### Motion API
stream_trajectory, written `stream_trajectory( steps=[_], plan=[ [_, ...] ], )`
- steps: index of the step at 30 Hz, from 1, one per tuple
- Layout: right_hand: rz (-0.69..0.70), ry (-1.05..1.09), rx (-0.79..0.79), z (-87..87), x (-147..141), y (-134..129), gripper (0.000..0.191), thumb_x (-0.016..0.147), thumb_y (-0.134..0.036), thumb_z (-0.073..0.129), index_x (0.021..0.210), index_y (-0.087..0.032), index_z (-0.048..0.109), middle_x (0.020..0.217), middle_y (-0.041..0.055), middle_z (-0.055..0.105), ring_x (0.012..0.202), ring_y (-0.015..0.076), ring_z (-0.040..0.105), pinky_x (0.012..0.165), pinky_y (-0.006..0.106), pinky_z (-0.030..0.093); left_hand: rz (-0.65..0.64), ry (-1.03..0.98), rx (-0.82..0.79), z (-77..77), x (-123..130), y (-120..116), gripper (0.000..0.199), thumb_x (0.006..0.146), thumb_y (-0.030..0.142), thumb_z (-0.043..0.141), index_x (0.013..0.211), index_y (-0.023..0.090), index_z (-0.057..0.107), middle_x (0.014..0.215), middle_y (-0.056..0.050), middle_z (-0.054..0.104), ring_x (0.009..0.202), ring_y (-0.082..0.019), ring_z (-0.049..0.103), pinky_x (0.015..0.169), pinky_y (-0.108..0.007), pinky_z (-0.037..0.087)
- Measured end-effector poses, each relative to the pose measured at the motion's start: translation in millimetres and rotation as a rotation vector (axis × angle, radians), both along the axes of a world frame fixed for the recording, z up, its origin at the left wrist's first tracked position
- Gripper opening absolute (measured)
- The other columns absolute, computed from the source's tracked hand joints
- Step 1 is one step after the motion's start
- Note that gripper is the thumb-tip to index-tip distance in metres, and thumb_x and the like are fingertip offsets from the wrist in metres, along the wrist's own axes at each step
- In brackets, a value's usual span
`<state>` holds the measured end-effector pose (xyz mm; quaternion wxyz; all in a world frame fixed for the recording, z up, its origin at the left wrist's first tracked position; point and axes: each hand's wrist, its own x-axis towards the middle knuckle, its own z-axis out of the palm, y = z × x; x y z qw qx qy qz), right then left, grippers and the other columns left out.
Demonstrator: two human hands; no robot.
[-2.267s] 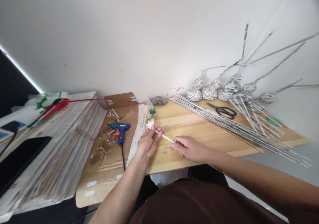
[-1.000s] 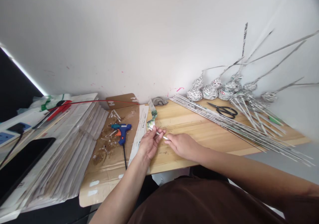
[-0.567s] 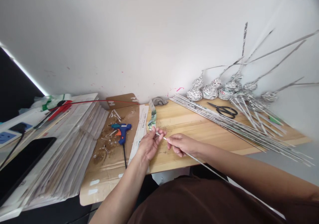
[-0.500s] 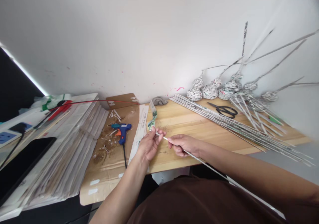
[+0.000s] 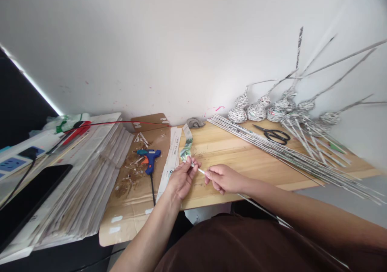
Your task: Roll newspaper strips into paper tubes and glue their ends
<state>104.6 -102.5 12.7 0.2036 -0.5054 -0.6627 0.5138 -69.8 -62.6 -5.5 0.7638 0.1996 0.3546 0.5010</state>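
Note:
Between my hands runs a thin white rolled paper tube (image 5: 200, 171), slanting down to the right and passing under my right forearm. My left hand (image 5: 183, 178) pinches its upper end, where a loose newspaper strip (image 5: 186, 144) with a green print sticks up and curls away from the fingers. My right hand (image 5: 224, 178) is closed around the tube a short way to the right, fingertips wrapped over it. Both hands are just above the front part of the wooden table (image 5: 223, 151). Whether a thin rod lies inside the tube cannot be made out.
Left are flat paper strips (image 5: 169, 159), a blue glue gun (image 5: 150, 159) on cardboard (image 5: 121, 219), a newspaper stack (image 5: 87, 187), a phone (image 5: 33, 201) and a power strip (image 5: 12, 165). Right are paper tubes (image 5: 260, 145), black scissors (image 5: 273, 136) and several woven gourd shapes (image 5: 256, 111).
My right hand has shifted slightly and its grip has turned, with the fingers rolled further over the tube. The tube's far end has swung lower. My left hand stays pinched at the strip.

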Motion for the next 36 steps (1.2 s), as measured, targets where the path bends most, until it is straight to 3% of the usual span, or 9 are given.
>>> stream_trajectory(
  steps=[2, 4, 8, 10, 14, 17, 25, 31, 36],
  plan=[
    [0.039, 0.128, -0.21, -0.9, 1.9, 1.2, 0.042, 0.094, -0.047, 0.026, 0.087, -0.017, 0.053, 0.05, -0.0046, 0.042, 0.041, 0.0103, 0.043, 0.045, 0.022, 0.032, -0.016, -0.012, -0.026, 0.5, -1.2, -0.9, 0.01, 0.084, 0.014, 0.056, 0.083, 0.008, 0.063, 0.08, -0.007, 0.063, 0.079, -0.015, 0.067, 0.071, -0.019, 0.058],
    [0.038, 0.099, -0.187, -0.1, 2.1, 0.5, 0.04, 0.092, -0.049, 0.031, 0.087, -0.016, 0.053, 0.052, -0.0042, 0.044, 0.043, 0.0106, 0.045, 0.046, 0.022, 0.033, -0.024, -0.015, -0.035, 1.2, -1.8, -2.1, 0.01, 0.085, 0.014, 0.055, 0.083, 0.008, 0.063, 0.079, -0.008, 0.063, 0.081, -0.016, 0.067, 0.072, -0.021, 0.058],
    [-0.036, -0.228, 0.366, 3.2, -2.1, -6.1, 0.031, 0.089, -0.045, 0.044, 0.083, -0.017, 0.056, 0.071, 0.0044, 0.06, 0.064, 0.0155, 0.055, 0.061, 0.026, 0.035, -0.013, 0.008, -0.041, 3.1, -2.3, -4.0, 0.009, 0.085, 0.013, 0.055, 0.081, 0.009, 0.062, 0.078, -0.007, 0.063, 0.081, -0.016, 0.067, 0.07, -0.02, 0.058],
    [-0.045, -0.277, 0.482, 2.9, -3.9, -8.5, 0.031, 0.091, -0.041, 0.042, 0.08, -0.017, 0.058, 0.074, 0.0057, 0.062, 0.068, 0.0161, 0.055, 0.065, 0.027, 0.035, -0.037, 0.022, -0.037, 4.2, -2.9, -4.7, 0.008, 0.084, 0.015, 0.057, 0.081, 0.01, 0.062, 0.079, -0.007, 0.064, 0.081, -0.015, 0.067, 0.066, -0.018, 0.057],
    [-0.039, 0.032, 0.01, -2.4, -1.7, -6.9, 0.04, 0.092, -0.048, 0.035, 0.077, -0.017, 0.054, 0.052, -0.0022, 0.05, 0.045, 0.0101, 0.046, 0.05, 0.023, 0.035, -0.089, 0.037, -0.023, 5.6, -4.5, -5.3, 0.009, 0.079, 0.019, 0.065, 0.084, 0.011, 0.063, 0.081, -0.006, 0.065, 0.068, -0.01, 0.064, 0.045, -0.009, 0.048],
    [-0.016, 0.353, -0.363, -6.9, 3.8, -3.5, 0.04, 0.089, -0.054, 0.04, 0.078, -0.017, 0.049, 0.045, -0.0076, 0.04, 0.035, 0.0072, 0.036, 0.039, 0.019, 0.029, -0.09, 0.024, -0.039, 5.5, -5.5, -5.1, 0.005, 0.079, 0.014, 0.065, 0.083, 0.01, 0.064, 0.08, -0.006, 0.065, 0.067, -0.008, 0.063, 0.048, -0.009, 0.049],
    [0.042, 0.682, -0.694, -15.9, 13.2, -0.2, 0.03, 0.091, -0.043, 0.044, 0.076, -0.017, 0.047, 0.042, -0.0086, 0.037, 0.031, 0.0068, 0.032, 0.035, 0.018, 0.025, -0.111, -0.048, -0.045, 2.0, -10.7, -8.8, 0.01, 0.082, 0.003, 0.057, 0.084, 0.006, 0.066, 0.085, -0.009, 0.067, 0.082, -0.013, 0.067, 0.079, -0.02, 0.056],
    [0.004, 0.506, -0.551, -9.0, 9.2, -6.6, 0.035, 0.089, -0.05, 0.045, 0.077, -0.017, 0.048, 0.043, -0.0082, 0.039, 0.034, 0.007, 0.036, 0.038, 0.019, 0.031, -0.111, -0.015, -0.061, 3.6, -10.0, -11.3, 0.012, 0.083, 0.003, 0.055, 0.085, 0.005, 0.066, 0.085, -0.011, 0.067, 0.081, -0.013, 0.067, 0.076, -0.02, 0.057],
    [-0.06, 0.054, 0.056, 4.1, 1.2, -12.3, 0.039, 0.088, -0.053, 0.043, 0.081, -0.017, 0.054, 0.058, -0.0015, 0.051, 0.051, 0.0103, 0.048, 0.052, 0.022, 0.037, -0.12, 0.056, -0.044, 5.1, -7.2, -12.9, 0.009, 0.082, 0.007, 0.058, 0.084, 0.006, 0.067, 0.085, -0.011, 0.067, 0.08, -0.013, 0.067, 0.074, -0.019, 0.057]
  ],
)
